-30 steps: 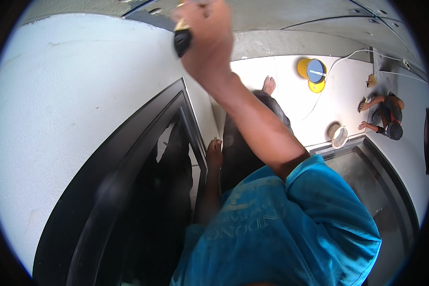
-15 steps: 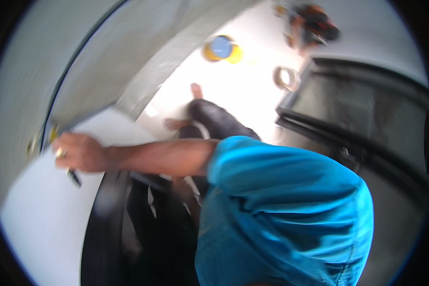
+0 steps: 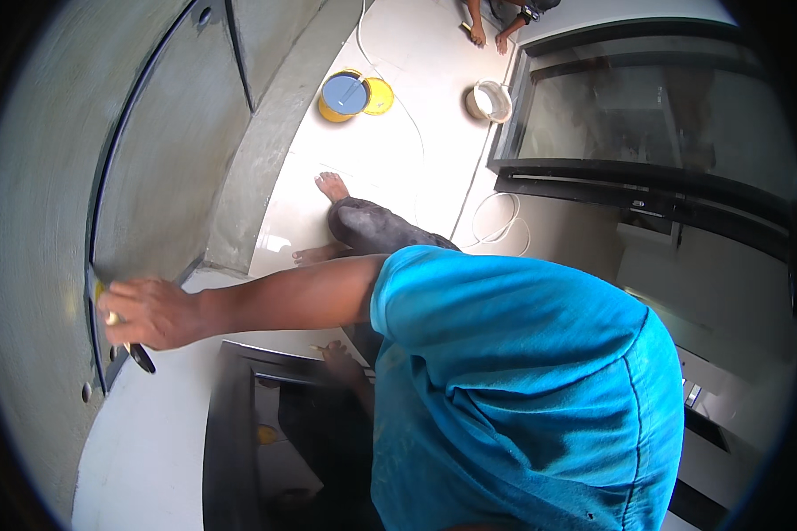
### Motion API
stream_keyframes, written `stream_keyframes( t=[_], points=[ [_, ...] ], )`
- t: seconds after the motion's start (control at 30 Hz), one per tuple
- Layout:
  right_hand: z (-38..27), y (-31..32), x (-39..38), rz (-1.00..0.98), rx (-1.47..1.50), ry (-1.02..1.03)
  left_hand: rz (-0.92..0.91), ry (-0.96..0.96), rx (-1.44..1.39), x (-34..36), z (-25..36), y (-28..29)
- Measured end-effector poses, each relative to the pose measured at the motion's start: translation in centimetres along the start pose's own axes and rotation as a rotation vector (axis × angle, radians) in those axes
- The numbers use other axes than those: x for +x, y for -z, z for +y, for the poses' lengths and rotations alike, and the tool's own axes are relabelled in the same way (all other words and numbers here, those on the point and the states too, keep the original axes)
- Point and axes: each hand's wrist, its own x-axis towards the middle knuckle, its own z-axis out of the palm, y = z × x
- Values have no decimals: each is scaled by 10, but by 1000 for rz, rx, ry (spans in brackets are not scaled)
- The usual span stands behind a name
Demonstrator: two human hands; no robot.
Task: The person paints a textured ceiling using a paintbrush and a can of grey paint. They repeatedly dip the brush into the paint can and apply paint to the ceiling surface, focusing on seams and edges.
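My right hand (image 3: 150, 314) reaches across to the left and is closed around a small brush-like tool (image 3: 140, 358). The tool's dark, rounded end sticks out below the fingers, and a yellow part shows at the fingertips. That yellow part is at the grey wall (image 3: 164, 190), beside a long dark groove; whether it touches cannot be made out. My left hand (image 3: 338, 354) is lower down, partly hidden under my blue sleeve, near the edge of a glossy black panel (image 3: 239, 363). Something thin and pale shows at its fingers, too small to name.
A yellow bucket (image 3: 338, 111) of blue-grey material stands on the pale floor beside a yellow lid (image 3: 380, 96). Further right are a whitish bucket (image 3: 496, 100) and a coiled white cable (image 3: 505, 232). Black-framed glass (image 3: 611, 115) stands at right. Another person's hands (image 3: 478, 35) show at the top.
My view has shifted and sharpened, so the floor objects appear further left and up. My right hand with its tool remains at the wall, slightly lower in the picture.
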Motion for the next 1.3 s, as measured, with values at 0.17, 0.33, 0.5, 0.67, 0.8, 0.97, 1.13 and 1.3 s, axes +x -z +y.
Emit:
stream_keyframes(
  t=[0.17,0.33,0.5,0.67,0.8,0.97,1.13,1.3],
  points=[
    [24,20,3,21,23,-67,8,-42,-20,-1,-8,-13],
    [10,29,4,18,145,-56,84,-389,-77,-8,-35,-31],
    [27,49,-4,-72,99,-82,67,29,63,-32,46,-28],
    [17,54,3,-94,114,-52,77,38,30,-39,44,-36],
    [35,63,1,14,11,-131,92,28,-13,-41,44,-41],
    [22,50,-1,-72,82,-36,87,17,42,-39,43,-36],
    [25,48,6,-72,111,-10,65,9,13,-38,52,-28],
    [-19,30,3,-165,272,0,64,8,65,-34,35,-30]
  ],
)
